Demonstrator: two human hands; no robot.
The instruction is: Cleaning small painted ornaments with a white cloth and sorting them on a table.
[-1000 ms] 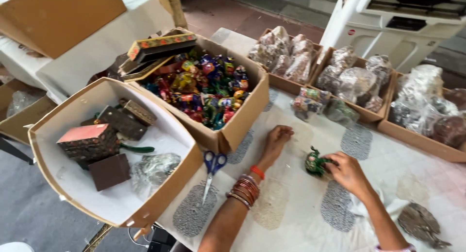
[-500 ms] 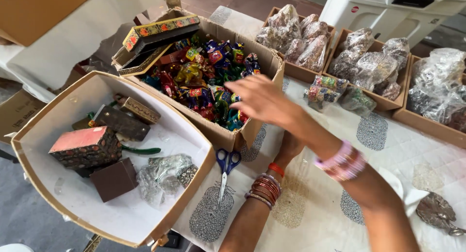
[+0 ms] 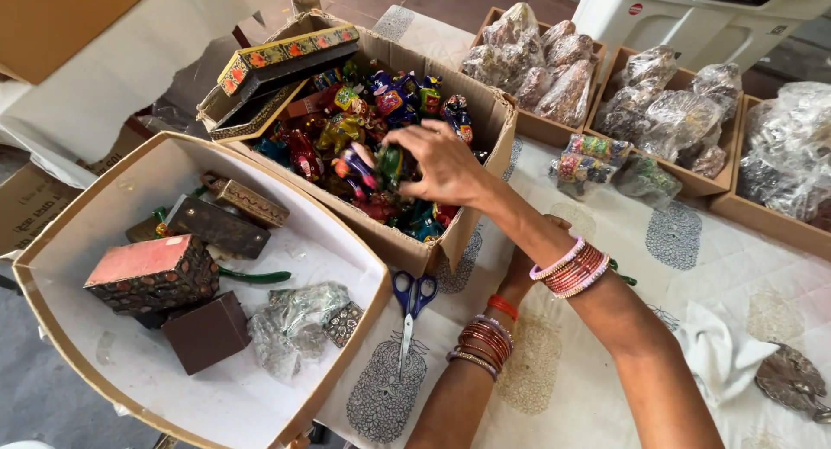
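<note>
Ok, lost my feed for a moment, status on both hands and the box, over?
Right hand over cardboard box, fingers pinching small green painted figure. Left hand resting on patterned tablecloth, mostly hidden under right forearm. Scissors beside box, clear of both hands.

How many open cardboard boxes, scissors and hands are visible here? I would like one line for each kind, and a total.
Open cardboard boxes: 5 (white-lined box, figurine box, three boxes of wrapped bundles)
Blue-handled scissors: 1
Hands: 2 (right hand holding a green figurine; left hand on the tablecloth)
Total: 8
</note>
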